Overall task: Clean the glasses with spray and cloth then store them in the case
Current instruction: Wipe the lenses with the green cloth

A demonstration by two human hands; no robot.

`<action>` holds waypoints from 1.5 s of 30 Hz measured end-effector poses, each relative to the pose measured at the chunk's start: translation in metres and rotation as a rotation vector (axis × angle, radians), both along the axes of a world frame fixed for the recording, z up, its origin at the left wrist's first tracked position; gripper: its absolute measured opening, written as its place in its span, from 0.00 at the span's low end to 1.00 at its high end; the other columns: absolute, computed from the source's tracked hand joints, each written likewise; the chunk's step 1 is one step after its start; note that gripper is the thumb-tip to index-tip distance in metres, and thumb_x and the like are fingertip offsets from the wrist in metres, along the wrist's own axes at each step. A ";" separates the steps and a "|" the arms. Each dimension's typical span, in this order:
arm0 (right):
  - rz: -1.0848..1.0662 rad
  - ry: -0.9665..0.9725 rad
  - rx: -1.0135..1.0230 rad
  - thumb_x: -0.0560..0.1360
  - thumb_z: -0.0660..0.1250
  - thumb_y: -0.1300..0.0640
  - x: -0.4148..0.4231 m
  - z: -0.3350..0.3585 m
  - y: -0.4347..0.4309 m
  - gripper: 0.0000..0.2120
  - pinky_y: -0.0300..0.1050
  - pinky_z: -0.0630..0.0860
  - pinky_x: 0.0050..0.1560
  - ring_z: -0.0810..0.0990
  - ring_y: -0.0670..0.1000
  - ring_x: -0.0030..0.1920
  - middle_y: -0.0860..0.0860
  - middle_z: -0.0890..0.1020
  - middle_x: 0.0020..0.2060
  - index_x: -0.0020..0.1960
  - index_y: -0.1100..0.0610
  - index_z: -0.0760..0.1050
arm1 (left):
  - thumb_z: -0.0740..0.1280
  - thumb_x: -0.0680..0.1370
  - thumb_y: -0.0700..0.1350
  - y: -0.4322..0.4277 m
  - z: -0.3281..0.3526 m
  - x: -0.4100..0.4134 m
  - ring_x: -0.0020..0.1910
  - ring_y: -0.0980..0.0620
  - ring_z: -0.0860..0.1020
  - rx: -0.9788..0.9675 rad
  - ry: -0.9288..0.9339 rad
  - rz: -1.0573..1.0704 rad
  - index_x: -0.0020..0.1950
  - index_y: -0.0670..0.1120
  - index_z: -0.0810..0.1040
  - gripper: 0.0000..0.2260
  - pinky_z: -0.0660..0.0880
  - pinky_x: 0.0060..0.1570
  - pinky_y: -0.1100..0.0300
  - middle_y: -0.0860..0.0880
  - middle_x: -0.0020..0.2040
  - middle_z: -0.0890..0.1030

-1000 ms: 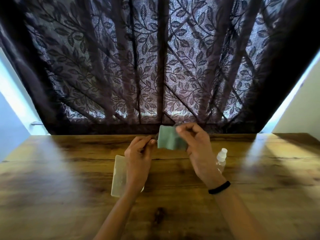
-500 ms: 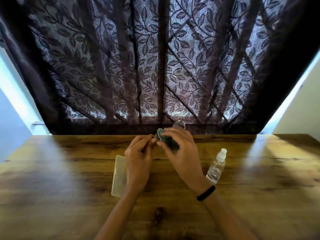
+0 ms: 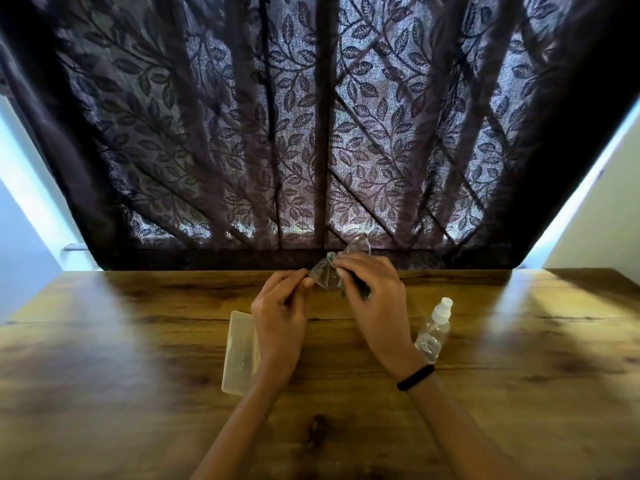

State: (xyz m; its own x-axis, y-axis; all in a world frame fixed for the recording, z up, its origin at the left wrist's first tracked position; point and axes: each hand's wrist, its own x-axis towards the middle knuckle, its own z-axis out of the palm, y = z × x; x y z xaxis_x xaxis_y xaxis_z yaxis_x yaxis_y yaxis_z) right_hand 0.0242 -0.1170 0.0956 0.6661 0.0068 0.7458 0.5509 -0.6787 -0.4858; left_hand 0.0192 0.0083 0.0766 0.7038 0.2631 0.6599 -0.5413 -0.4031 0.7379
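Clear glasses (image 3: 325, 276) are held above the far middle of the wooden table (image 3: 104, 358). My left hand (image 3: 278, 313) pinches their left end. My right hand (image 3: 375, 299) grips a green cloth (image 3: 346, 289) against the right part of the glasses; most of the cloth is hidden under the fingers. One lens (image 3: 360, 244) sticks up past the right hand. A translucent case (image 3: 239, 351) lies on the table under my left wrist. A clear spray bottle (image 3: 434, 332) with a white nozzle stands to the right of my right wrist.
A dark leaf-patterned curtain (image 3: 318, 133) hangs right behind the table's far edge. Pale walls show at both sides. A black band (image 3: 415, 377) circles my right wrist.
The cloth, spread out over the glasses a second ago, is now bunched in my right hand, which shifted left and down. The left lens is now uncovered. My left hand stayed put.
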 end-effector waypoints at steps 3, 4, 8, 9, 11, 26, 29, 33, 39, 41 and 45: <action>0.052 -0.051 -0.071 0.71 0.68 0.67 -0.007 -0.004 0.011 0.11 0.33 0.69 0.55 0.76 0.50 0.52 0.54 0.83 0.50 0.53 0.60 0.79 | 0.67 0.73 0.32 -0.001 0.002 0.001 0.42 0.57 0.78 -0.020 0.011 -0.004 0.49 0.36 0.81 0.06 0.72 0.41 0.74 0.45 0.45 0.80; 0.071 -0.065 -0.090 0.71 0.68 0.66 -0.010 -0.006 0.014 0.11 0.35 0.70 0.55 0.75 0.49 0.52 0.54 0.83 0.51 0.53 0.60 0.79 | 0.67 0.73 0.31 0.000 0.001 0.002 0.42 0.54 0.79 -0.034 0.018 -0.008 0.48 0.36 0.81 0.06 0.73 0.42 0.72 0.44 0.45 0.81; 0.078 -0.088 -0.121 0.71 0.69 0.67 -0.013 -0.013 0.010 0.12 0.37 0.72 0.54 0.74 0.48 0.53 0.54 0.83 0.51 0.53 0.60 0.79 | 0.67 0.73 0.33 0.002 -0.002 0.001 0.41 0.55 0.79 -0.027 0.017 -0.026 0.48 0.37 0.81 0.06 0.75 0.42 0.68 0.45 0.43 0.81; 0.069 -0.086 -0.119 0.70 0.69 0.67 -0.012 -0.014 0.007 0.12 0.38 0.72 0.54 0.74 0.48 0.53 0.54 0.83 0.50 0.53 0.61 0.79 | 0.67 0.73 0.34 0.002 -0.003 0.001 0.42 0.55 0.79 -0.034 0.022 -0.028 0.48 0.37 0.81 0.06 0.75 0.42 0.67 0.45 0.43 0.81; 0.044 -0.069 -0.092 0.70 0.69 0.67 -0.010 -0.015 0.001 0.11 0.38 0.73 0.52 0.74 0.47 0.52 0.54 0.84 0.50 0.52 0.61 0.80 | 0.66 0.74 0.35 0.003 -0.003 0.001 0.42 0.55 0.79 -0.046 0.029 -0.024 0.48 0.37 0.81 0.06 0.75 0.42 0.67 0.45 0.43 0.81; 0.090 -0.085 -0.062 0.70 0.69 0.67 -0.017 -0.013 0.013 0.12 0.38 0.74 0.53 0.76 0.48 0.52 0.52 0.83 0.50 0.53 0.59 0.80 | 0.66 0.73 0.30 0.000 0.004 0.003 0.42 0.55 0.79 -0.052 0.006 0.000 0.49 0.36 0.80 0.07 0.74 0.44 0.71 0.43 0.44 0.80; 0.073 -0.071 -0.058 0.70 0.70 0.68 -0.015 -0.019 0.003 0.13 0.36 0.73 0.53 0.73 0.46 0.52 0.53 0.83 0.50 0.53 0.60 0.80 | 0.67 0.73 0.31 0.001 0.001 0.003 0.40 0.59 0.78 -0.065 0.007 0.000 0.49 0.37 0.81 0.07 0.73 0.44 0.73 0.45 0.43 0.80; 0.003 -0.041 -0.002 0.70 0.69 0.68 -0.004 -0.014 -0.007 0.10 0.35 0.72 0.50 0.74 0.46 0.51 0.54 0.84 0.48 0.51 0.61 0.80 | 0.66 0.74 0.33 0.003 -0.003 0.002 0.42 0.58 0.78 -0.047 0.022 -0.039 0.49 0.37 0.81 0.06 0.73 0.42 0.72 0.45 0.43 0.81; 0.006 -0.057 -0.005 0.70 0.69 0.68 0.003 -0.004 0.001 0.10 0.34 0.71 0.53 0.76 0.50 0.51 0.55 0.84 0.48 0.51 0.62 0.80 | 0.67 0.73 0.34 0.000 -0.003 0.005 0.43 0.68 0.77 -0.032 0.014 -0.029 0.50 0.38 0.81 0.07 0.71 0.42 0.76 0.49 0.44 0.80; 0.029 -0.070 -0.022 0.70 0.69 0.68 0.000 -0.006 0.008 0.10 0.34 0.70 0.55 0.76 0.49 0.52 0.54 0.84 0.49 0.51 0.61 0.80 | 0.67 0.73 0.33 0.001 -0.004 0.007 0.44 0.68 0.77 -0.043 0.003 -0.019 0.50 0.38 0.81 0.07 0.71 0.43 0.76 0.49 0.44 0.80; 0.071 -0.086 -0.032 0.71 0.68 0.67 -0.009 -0.017 0.016 0.11 0.36 0.73 0.54 0.76 0.48 0.52 0.53 0.83 0.50 0.52 0.60 0.80 | 0.67 0.72 0.31 0.003 -0.008 0.009 0.44 0.66 0.77 -0.085 -0.043 0.017 0.51 0.42 0.79 0.11 0.73 0.44 0.74 0.51 0.43 0.79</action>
State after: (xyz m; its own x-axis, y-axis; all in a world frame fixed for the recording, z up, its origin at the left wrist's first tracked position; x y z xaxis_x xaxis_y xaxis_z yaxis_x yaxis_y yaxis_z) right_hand 0.0151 -0.1007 0.0786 0.5968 0.0763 0.7987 0.6365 -0.6511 -0.4134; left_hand 0.0284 0.0111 0.0686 0.6703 0.3306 0.6644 -0.5670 -0.3495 0.7459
